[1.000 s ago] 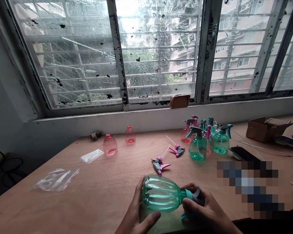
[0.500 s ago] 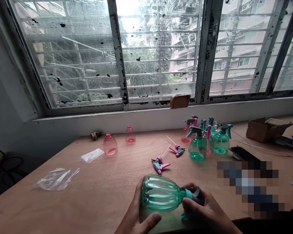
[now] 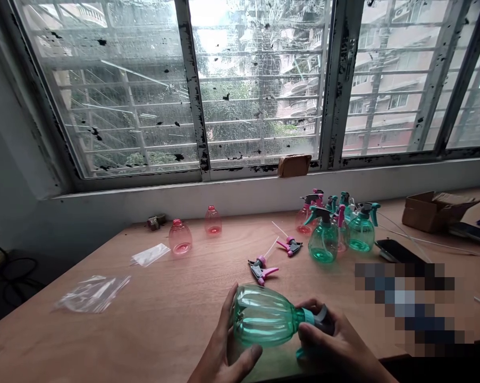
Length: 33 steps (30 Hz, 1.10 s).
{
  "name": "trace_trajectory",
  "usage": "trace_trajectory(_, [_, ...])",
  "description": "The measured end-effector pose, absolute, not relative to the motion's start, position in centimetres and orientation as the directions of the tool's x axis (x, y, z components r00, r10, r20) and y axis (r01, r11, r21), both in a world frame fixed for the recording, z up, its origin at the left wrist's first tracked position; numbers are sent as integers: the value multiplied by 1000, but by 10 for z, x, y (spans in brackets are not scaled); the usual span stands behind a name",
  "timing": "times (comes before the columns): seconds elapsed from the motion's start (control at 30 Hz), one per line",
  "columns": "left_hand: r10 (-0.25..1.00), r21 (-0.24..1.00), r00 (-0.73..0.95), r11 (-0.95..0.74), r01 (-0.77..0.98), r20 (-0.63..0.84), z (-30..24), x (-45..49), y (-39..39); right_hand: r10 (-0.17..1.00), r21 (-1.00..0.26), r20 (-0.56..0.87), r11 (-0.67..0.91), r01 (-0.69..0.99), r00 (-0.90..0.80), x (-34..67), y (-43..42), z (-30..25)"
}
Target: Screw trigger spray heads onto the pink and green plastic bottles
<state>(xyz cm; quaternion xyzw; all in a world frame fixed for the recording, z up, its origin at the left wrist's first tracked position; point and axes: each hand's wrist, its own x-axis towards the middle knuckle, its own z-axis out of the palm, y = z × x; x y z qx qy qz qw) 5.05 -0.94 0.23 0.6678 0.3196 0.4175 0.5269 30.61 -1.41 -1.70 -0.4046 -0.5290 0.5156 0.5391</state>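
A clear green spray bottle [image 3: 263, 317] lies on its side in the air near the table's front edge, its neck pointing right. Around its base end is my left hand [image 3: 227, 348], the thumb below the bottle. My right hand [image 3: 335, 338] grips the dark and teal spray head [image 3: 323, 321] at the neck, with part of its trigger showing beneath. Just beyond the bottle lie two pink and black spray heads, one nearer [image 3: 260, 269] and one farther [image 3: 291, 246], with thin tubes attached. Two pink bottles without heads, one nearer [image 3: 180, 237] and one farther [image 3: 213, 220], stand at the back left.
Several spray bottles with heads, among them a green one [image 3: 323, 242], stand at the back right. Beside them are a phone [image 3: 401, 251] and an open cardboard box [image 3: 433, 214]. Plastic bags [image 3: 94, 293] lie at left. A blurred patch [image 3: 407, 303] hides something at right.
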Motion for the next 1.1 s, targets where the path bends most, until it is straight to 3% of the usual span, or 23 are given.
trace_trajectory(0.4, [877,977,445,-212,16,183,9,51,-7,983,-978,152,134,-163,-103,308,-14,-17])
trace_trajectory(0.6, [884,940,393,-321,117,253,-3,49,-3,982,-979,164,149,-142,-95,307,-12,-17])
trace_trajectory(1.1, [930,987,331,-146,-60,158,14,56,-6,979,-979,149,127,-161,-138,306,-14,-18])
